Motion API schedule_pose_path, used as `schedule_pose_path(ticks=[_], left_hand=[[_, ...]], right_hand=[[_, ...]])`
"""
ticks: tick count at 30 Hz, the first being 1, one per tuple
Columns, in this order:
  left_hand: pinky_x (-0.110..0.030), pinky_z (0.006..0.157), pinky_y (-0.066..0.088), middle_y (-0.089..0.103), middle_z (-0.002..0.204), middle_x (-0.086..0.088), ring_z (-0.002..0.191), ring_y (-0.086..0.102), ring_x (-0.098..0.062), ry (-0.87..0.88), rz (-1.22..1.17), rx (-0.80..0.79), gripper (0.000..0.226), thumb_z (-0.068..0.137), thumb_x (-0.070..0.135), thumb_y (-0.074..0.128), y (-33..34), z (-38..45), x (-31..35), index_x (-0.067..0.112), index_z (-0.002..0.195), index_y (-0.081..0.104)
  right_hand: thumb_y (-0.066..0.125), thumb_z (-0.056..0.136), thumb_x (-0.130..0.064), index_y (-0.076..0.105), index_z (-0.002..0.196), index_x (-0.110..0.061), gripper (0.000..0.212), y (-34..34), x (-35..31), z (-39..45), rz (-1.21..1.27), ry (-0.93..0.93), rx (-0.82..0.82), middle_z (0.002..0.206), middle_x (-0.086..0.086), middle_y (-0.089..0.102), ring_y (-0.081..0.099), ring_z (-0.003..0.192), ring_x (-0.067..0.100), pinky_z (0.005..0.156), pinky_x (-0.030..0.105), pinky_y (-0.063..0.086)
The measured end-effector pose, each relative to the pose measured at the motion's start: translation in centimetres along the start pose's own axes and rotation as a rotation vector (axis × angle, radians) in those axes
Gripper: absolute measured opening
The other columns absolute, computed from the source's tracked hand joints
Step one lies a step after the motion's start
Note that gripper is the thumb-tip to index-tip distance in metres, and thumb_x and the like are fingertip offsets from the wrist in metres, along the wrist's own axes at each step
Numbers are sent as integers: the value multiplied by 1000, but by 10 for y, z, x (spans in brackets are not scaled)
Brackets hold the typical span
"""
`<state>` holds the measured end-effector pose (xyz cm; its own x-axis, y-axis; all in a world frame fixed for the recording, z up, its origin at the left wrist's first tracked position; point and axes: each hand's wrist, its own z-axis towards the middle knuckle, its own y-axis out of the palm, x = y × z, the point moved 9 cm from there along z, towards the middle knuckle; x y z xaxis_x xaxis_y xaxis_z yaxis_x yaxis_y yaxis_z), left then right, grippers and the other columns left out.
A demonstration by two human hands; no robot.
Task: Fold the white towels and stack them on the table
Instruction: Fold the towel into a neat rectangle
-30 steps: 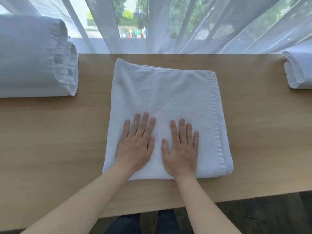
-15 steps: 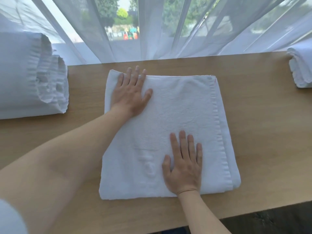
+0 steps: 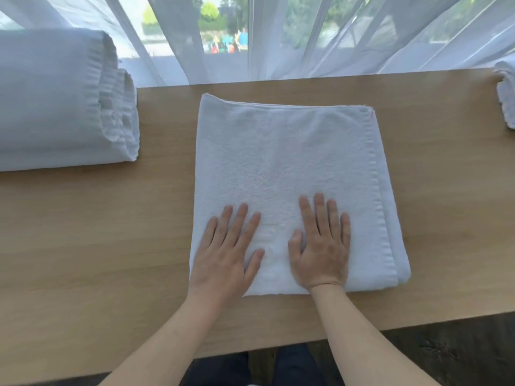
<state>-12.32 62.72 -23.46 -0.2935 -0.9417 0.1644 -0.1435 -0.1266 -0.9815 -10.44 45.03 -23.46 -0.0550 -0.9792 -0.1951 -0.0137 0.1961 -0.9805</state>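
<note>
A white towel [image 3: 284, 162], folded into a flat rectangle, lies in the middle of the wooden table [image 3: 83, 246]. My left hand [image 3: 225, 257] rests flat on its near left part, fingers spread, heel at the towel's near left corner. My right hand [image 3: 320, 249] lies flat beside it on the near middle of the towel, fingers apart. Neither hand grips anything. A tall stack of folded white towels [image 3: 61, 101] stands at the far left of the table.
Another white towel bundle [image 3: 505, 93] sits at the far right edge of the view. Sheer white curtains [image 3: 278, 37] hang along the table's far edge. The table's near edge runs just below my forearms, with dark floor beyond it.
My left hand has slid back from the towel's far left corner to its near left part, beside the right hand. The right hand has stayed on the near part.
</note>
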Motion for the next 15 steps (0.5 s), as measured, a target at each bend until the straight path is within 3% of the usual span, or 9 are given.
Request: schedule_pose_path(ticks=[8,12,15], left_hand=[[-50,125,12,12,168,-11,155,7,-31,24,22,70,66,104,47,28,1,2,4,15,160,19],[-51,121,26,24,164,-15,153,20,-31,151,-10,118,60,105,43,34,-2,-17,12,12,156,33],[-51,121,26,26,164,-12,152,22,-31,249,18,158,66,102,50,42,3,-49,9,12,156,33]], right_hand=[[33,95,-39,24,159,-26,66,-1,-1,0,44,15,19,166,2,19,13,154,23,124,49,9],[34,94,-41,26,158,-27,66,-2,-1,-1,56,11,23,166,2,21,15,154,22,124,48,7],[32,94,-45,24,159,-28,67,-1,-2,0,66,8,-20,166,2,19,12,154,22,124,48,5]])
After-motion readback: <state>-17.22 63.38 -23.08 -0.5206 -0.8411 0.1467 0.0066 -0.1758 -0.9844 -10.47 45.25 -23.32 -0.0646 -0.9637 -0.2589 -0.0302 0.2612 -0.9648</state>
